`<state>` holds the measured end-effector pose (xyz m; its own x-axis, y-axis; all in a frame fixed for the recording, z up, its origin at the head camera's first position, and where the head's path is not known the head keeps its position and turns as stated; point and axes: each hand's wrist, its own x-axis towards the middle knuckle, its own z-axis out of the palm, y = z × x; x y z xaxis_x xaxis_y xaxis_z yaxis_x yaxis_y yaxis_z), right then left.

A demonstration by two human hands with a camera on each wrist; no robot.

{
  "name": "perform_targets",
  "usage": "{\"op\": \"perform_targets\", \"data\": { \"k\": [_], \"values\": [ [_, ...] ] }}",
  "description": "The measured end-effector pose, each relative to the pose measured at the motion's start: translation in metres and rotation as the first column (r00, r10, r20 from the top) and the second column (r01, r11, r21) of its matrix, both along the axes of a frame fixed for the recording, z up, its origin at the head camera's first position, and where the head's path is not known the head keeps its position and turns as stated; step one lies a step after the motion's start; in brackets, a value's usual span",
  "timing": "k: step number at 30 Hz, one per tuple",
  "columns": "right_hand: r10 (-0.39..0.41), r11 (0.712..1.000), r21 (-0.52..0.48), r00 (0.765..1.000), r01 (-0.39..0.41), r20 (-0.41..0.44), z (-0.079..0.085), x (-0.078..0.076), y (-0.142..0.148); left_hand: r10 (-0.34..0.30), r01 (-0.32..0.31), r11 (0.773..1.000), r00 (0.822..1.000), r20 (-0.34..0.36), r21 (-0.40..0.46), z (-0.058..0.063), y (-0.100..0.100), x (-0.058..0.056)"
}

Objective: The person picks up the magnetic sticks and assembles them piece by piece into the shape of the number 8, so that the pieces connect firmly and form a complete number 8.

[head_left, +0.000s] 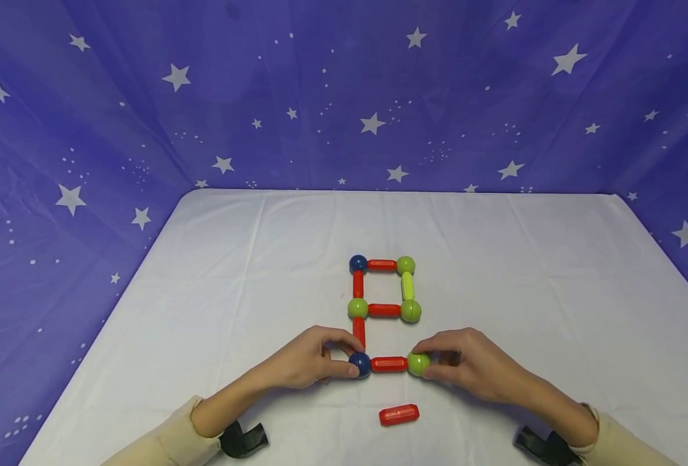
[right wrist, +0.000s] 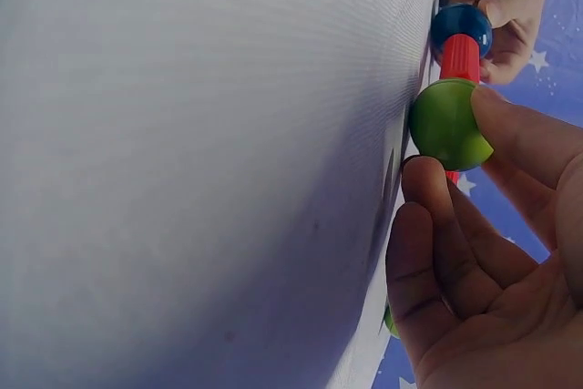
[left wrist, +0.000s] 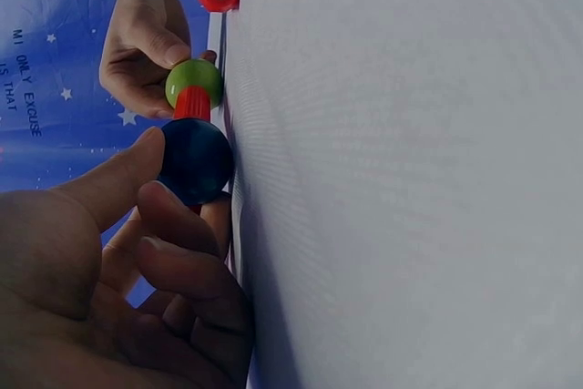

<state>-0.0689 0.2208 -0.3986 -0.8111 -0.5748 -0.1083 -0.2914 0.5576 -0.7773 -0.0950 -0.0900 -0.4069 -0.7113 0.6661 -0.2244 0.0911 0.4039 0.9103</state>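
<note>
My left hand [head_left: 309,359] pinches a blue ball [head_left: 359,365] between thumb and fingers. On the other side, my right hand [head_left: 476,364] pinches a green ball [head_left: 419,364]. A red rod [head_left: 389,365] joins these two balls. Up from the blue ball runs another red rod [head_left: 358,330] to a green ball [head_left: 358,308]. Beyond it lies a square of rods and balls, with a blue ball [head_left: 358,264] at one corner and a light green rod [head_left: 408,287] on its right side. In the left wrist view, the held blue ball [left wrist: 197,161] sits close to the cloth.
A loose red rod [head_left: 399,415] lies nearer the body than the held pieces. White cloth [head_left: 204,298] covers the table, and a purple star-patterned curtain [head_left: 320,84] stands behind it. Black straps [head_left: 243,440] are near both wrists.
</note>
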Motion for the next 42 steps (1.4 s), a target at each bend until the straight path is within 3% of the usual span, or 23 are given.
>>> {"op": "perform_targets", "data": {
  "k": [32,42],
  "values": [
    [0.005,1.000,0.023,0.999,-0.004,-0.032,0.0020,0.0042,-0.0019,0.001,-0.001,1.000,1.000,-0.011,0.002,0.0001,-0.0011,0.0018],
    [-0.034,0.999,-0.012,0.988,0.033,-0.151,0.0063,0.0071,0.0000,0.008,-0.008,1.000,1.000,-0.011,-0.008,-0.0004,-0.0011,0.0018]
  ]
}}
